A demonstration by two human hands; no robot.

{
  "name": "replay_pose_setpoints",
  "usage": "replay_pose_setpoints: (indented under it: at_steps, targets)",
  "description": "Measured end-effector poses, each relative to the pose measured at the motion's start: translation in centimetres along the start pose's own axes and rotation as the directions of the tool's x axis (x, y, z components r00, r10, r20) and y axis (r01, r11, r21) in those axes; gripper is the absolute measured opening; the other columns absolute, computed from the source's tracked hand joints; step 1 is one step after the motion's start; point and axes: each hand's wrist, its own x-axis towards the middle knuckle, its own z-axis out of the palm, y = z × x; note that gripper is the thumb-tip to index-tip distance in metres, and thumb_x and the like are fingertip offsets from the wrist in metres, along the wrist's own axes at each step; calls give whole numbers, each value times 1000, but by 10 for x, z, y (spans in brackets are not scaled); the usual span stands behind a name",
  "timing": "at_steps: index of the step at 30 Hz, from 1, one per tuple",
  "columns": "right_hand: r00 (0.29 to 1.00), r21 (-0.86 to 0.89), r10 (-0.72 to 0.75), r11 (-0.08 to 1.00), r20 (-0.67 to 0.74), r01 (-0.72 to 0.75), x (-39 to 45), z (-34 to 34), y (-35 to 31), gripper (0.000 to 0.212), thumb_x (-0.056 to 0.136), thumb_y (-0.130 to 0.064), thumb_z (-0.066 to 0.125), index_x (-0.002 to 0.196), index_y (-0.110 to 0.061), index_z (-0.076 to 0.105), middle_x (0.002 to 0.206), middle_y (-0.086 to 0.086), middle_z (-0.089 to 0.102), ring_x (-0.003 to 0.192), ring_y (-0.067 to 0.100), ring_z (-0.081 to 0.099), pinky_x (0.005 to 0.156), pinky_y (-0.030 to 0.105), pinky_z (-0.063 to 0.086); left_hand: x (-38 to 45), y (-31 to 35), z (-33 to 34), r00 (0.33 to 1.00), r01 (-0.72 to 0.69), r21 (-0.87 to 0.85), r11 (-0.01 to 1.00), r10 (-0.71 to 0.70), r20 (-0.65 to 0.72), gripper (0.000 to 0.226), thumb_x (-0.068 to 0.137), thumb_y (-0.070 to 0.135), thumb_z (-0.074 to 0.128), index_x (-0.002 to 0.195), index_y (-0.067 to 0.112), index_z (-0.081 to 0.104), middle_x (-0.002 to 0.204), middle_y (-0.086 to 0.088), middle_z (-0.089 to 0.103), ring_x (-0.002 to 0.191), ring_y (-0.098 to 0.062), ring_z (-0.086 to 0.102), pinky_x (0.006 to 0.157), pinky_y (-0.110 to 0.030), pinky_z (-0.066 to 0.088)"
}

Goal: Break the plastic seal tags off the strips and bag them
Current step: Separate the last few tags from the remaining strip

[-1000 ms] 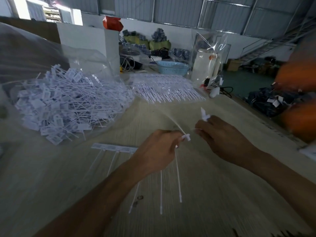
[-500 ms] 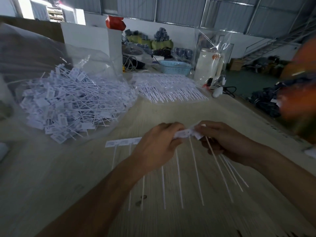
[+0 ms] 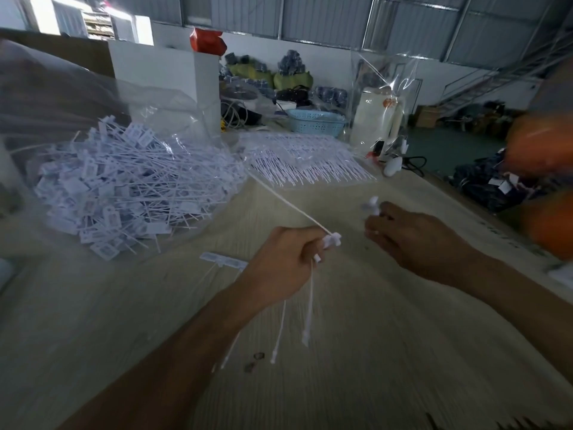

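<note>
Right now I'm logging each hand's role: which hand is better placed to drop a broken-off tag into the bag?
Left, probably. The left hand grips the tags and lies nearer the bag, at its side. The right hand pinches one white piece and lies farther from the bag.

Dim, backlit, motion-blurred, wide-angle edge distortion

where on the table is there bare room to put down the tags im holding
Bare tabletop lies below the right hand, and between that hand and the fanned uncut strips. Crowded: the bagged tag heap far left, and the strip beside the left hand.
</note>
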Motion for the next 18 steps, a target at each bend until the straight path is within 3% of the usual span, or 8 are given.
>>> replay_pose_setpoints:
  at_steps: [2,4,6,9,11,14,16,18]
  targets:
    - [962,179,270,945,41,-273,-1,2,8,27,101,-31,46,93,-10,62,85,11,61,66,27,60,61,44,53,1,-2,0,1000,-8,-3,1000,8,-8,15,96,15,59,98,17,73,74,16,65,69,1,62,66,-20,48]
    - [863,578,451,651,228,-493,0,8,-1,18,101,-24,52,92,-15,64,81,11,64,65,24,67,61,43,58,-1,-1,5,999,-31,76,997,30,21,9,94,23,64,94,15,68,80,4,65,73,-14,61,67,-35,50]
    - [816,790,386,277,430,-547,2,15,-22,16,101,-24,55,99,-15,67,83,10,63,57,26,65,47,34,53,-2,3,10,999,-48,143,989,46,14,10,91,23,67,95,13,66,85,-1,66,79,-21,60,69,-41,49]
    - [807,837,274,13,523,-547,6,19,-44,35,101,-40,52,106,-9,67,75,8,53,45,18,47,42,21,32,-3,10,10,996,-37,204,978,53,-71,15,88,19,71,99,10,65,85,-7,66,81,-26,60,65,-42,51]
    - [821,853,281,21,496,-522,11,16,-52,45,95,-53,55,97,-9,65,62,-2,49,41,13,37,43,18,25,-4,11,7,992,-57,262,963,83,-91,16,87,18,71,97,9,65,82,-7,65,79,-26,59,62,-43,51]
    - [895,844,307,336,323,-419,13,13,-56,36,90,-49,63,86,-13,66,52,-11,42,41,9,32,41,19,24,-5,12,4,996,-69,249,966,80,-34,20,92,26,66,104,10,65,90,-6,68,85,-26,60,69,-43,50]
    - [879,859,362,288,311,-423,14,10,-51,29,95,-36,63,88,-7,67,50,-3,38,39,12,30,42,19,24,-3,9,2,999,-49,186,981,45,22,24,94,24,63,115,14,64,101,-5,69,94,-25,61,77,-41,49]
    - [829,884,422,119,368,-452,13,7,-43,22,96,-26,61,82,-9,66,53,5,36,41,14,28,43,18,21,-2,6,0,999,-25,186,982,21,27,31,92,14,62,123,15,62,108,-7,68,98,-27,60,80,-38,48]
